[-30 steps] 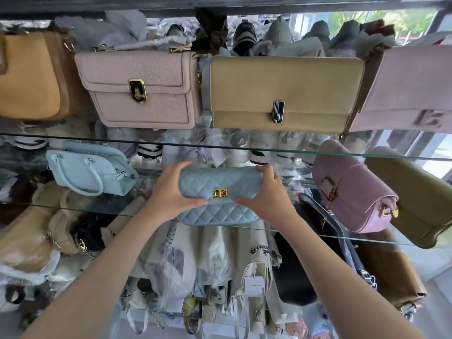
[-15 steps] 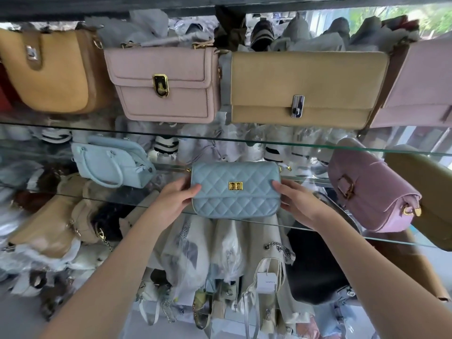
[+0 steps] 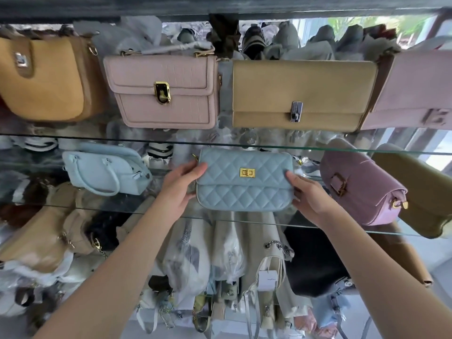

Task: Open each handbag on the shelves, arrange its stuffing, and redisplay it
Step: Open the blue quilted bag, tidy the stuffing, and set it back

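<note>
A light blue quilted handbag (image 3: 244,184) with a gold turn clasp stands upright on the lower glass shelf (image 3: 391,232), its flap closed. My left hand (image 3: 179,189) rests against its left end, fingers along the side. My right hand (image 3: 307,194) touches its right end, fingertips at the flap edge. Both hands hold the bag between them.
On the same shelf stand a pale blue handled bag (image 3: 105,170) to the left and a mauve bag (image 3: 359,187) and an olive bag (image 3: 425,192) to the right. Above sit tan (image 3: 46,77), pink (image 3: 166,91), beige (image 3: 300,94) and lilac (image 3: 415,89) bags. More bags hang below.
The blue bag went from being gripped over its front to standing upright on the shelf. My hands slid out to its two ends. The view shifted left.
</note>
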